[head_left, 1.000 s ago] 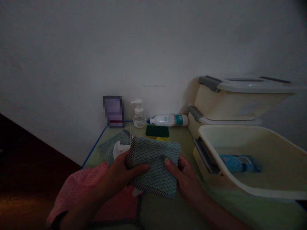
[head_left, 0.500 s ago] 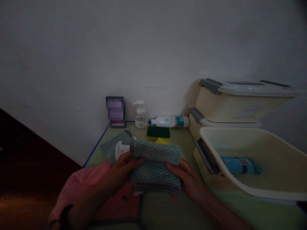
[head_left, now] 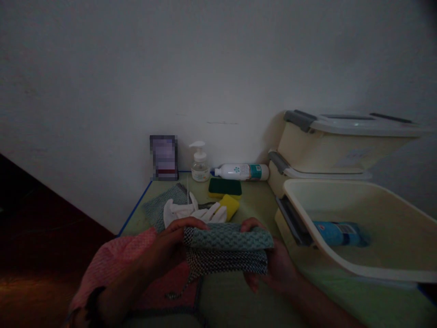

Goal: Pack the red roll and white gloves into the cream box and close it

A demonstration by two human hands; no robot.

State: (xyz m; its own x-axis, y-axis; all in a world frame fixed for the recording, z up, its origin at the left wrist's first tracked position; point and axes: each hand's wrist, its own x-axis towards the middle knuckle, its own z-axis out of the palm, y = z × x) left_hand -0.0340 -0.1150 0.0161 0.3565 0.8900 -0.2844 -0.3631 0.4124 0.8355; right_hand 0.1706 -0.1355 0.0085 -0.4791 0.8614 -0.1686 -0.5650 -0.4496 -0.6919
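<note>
A folded blue-green cleaning cloth (head_left: 232, 237) with a black-and-white checked edge is held above the table between both hands. My left hand (head_left: 175, 239) grips its left end, fingers over the top. My right hand (head_left: 275, 264) is closed round the right end, with fingers above and below. Just behind the cloth lie white gloves (head_left: 184, 209) and a yellow sponge (head_left: 229, 206). Another blue-green cloth (head_left: 159, 205) is spread partly beneath the gloves. Pink cloth (head_left: 116, 255) is bunched near my left forearm, and a flat red cloth (head_left: 170, 291) lies below the hands.
Against the wall stand a phone-like screen (head_left: 164, 157), a pump bottle (head_left: 200, 166) and a white bottle (head_left: 242, 171) on its side. A green-and-yellow scouring sponge (head_left: 225, 188) lies before them. At right, an open bin (head_left: 382, 200) holds a blue packet (head_left: 341, 233), with lidded bins (head_left: 334, 150) behind.
The cloth has come lower and is folded into a narrower bundle. My right hand has shifted its fingers over the top edge. More of the gloves and yellow sponge now shows.
</note>
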